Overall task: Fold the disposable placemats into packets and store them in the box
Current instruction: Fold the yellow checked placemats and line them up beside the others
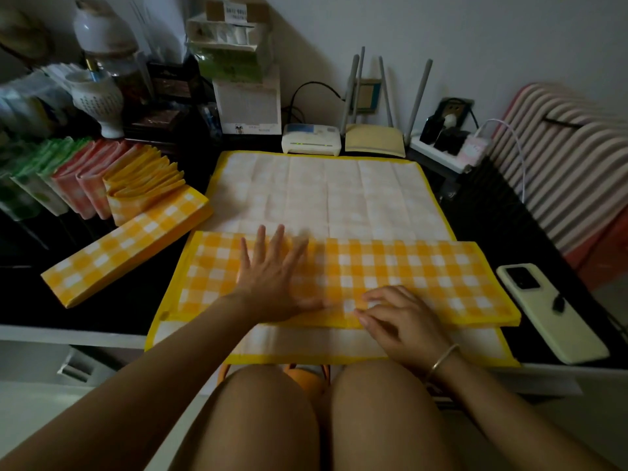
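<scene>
1 yellow-checked placemat (424,277) lies at the dark bench's (119,311) near edge, its near flap folded over. The left hand (272,280) presses it, grip spread flat. The right hand (397,317) rests bent-fingered on the crease; whether its grip pinches, I cannot tell. A folded packet (125,246) lies toward the left edge, a phone (550,314) by the right edge, and a router (373,141) at the far edge against the wall.

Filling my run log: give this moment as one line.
step: folding placemat | left hand: flat on folded strip | right hand: fingertips at near edge

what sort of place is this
Probably a room in a home: a Wi-Fi router and a loaded power strip sit against the wall, a phone lies on the dark desk, and jars and boxes crowd the left.
</scene>
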The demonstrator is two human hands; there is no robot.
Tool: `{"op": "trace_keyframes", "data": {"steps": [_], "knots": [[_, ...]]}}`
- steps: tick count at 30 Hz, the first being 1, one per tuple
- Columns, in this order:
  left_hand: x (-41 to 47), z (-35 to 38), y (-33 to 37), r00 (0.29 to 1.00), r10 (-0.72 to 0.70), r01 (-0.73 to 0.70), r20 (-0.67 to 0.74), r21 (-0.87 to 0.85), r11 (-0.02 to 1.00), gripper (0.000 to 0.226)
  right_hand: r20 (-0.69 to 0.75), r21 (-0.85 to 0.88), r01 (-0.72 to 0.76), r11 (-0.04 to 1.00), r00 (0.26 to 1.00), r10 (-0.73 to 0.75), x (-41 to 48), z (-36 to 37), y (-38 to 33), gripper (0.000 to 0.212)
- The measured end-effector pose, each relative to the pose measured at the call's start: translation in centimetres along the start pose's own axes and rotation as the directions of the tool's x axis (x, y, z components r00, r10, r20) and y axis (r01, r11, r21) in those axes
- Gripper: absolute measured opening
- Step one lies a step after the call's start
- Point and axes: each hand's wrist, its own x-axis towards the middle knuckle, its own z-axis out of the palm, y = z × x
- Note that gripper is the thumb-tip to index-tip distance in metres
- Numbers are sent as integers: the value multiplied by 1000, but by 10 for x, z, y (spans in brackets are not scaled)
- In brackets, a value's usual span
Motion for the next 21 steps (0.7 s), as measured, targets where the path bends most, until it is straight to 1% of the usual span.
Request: {"op": "trace_keyframes", "data": {"steps": [1, 2, 4, 5, 6, 7, 8, 9, 10, 12, 14, 16, 17, 18, 19, 20, 21], "knots": [[5, 4, 0, 996, -18, 16, 89, 19, 1000, 132, 3, -13, -16, 1000, 1000, 16, 8, -1, 1, 40], [5, 7, -2, 990, -18, 16, 137, 13, 1000, 131, 6, -17, -44, 999, 999, 44, 16, -4, -2, 43], [3, 16, -6, 988, -1, 3, 158, -13, 1000, 130, -10, -17, -108, 994, 994, 108, 36, -5, -5, 41], [3, 18, -7, 989, 3, -1, 145, -13, 1000, 130, -39, -52, -124, 991, 992, 122, 46, -4, -6, 39], [3, 20, -7, 991, 7, -6, 132, -8, 1000, 130, -47, -105, -151, 983, 988, 146, 54, 0, -7, 42], [3, 21, -7, 992, 7, -7, 124, -2, 1000, 130, 3, -158, -189, 969, 981, 192, 62, 4, -8, 53], [2, 22, -7, 993, 6, -6, 120, -1, 1000, 131, 89, -210, -224, 952, 965, 247, 67, 9, -8, 67], [1, 22, -7, 994, 10, -9, 110, -7, 1000, 130, 160, -269, -251, 930, 940, 300, 70, 14, -6, 76], [0, 21, -7, 995, 17, -16, 97, -17, 1000, 130, 206, -326, -260, 909, 919, 336, 72, 21, -3, 77], [-3, 22, -8, 998, 35, -33, 52, -40, 999, 128, 246, -392, -259, 883, 895, 371, 72, 31, 3, 74], [-6, 22, -8, 999, 40, -41, -18, -65, 997, 126, 254, -401, -265, 877, 888, 384, 71, 33, 6, 75], [-9, 23, -8, 990, 64, -69, -126, -35, 997, 121, 249, -408, -260, 875, 890, 381, 71, 35, 5, 78], [-9, 21, -7, 972, 122, -127, -202, -14, 992, 116, 241, -415, -259, 872, 893, 380, 71, 35, 5, 79], [-11, 19, -4, 935, 215, -225, -282, -4, 974, 104, 235, -421, -258, 869, 895, 380, 70, 35, 4, 80], [-13, 16, -1, 874, 337, -358, -350, 6, 934, 87, 230, -422, -258, 869, 896, 379, 71, 35, 4, 80], [-15, 15, 2, 794, 463, -493, -395, 28, 869, 65, 228, -428, -253, 868, 899, 374, 70, 35, 3, 81], [-17, 14, 3, 718, 565, -600, -405, 51, 799, 45, 224, -431, -248, 867, 902, 369, 71, 35, 3, 80]]}}
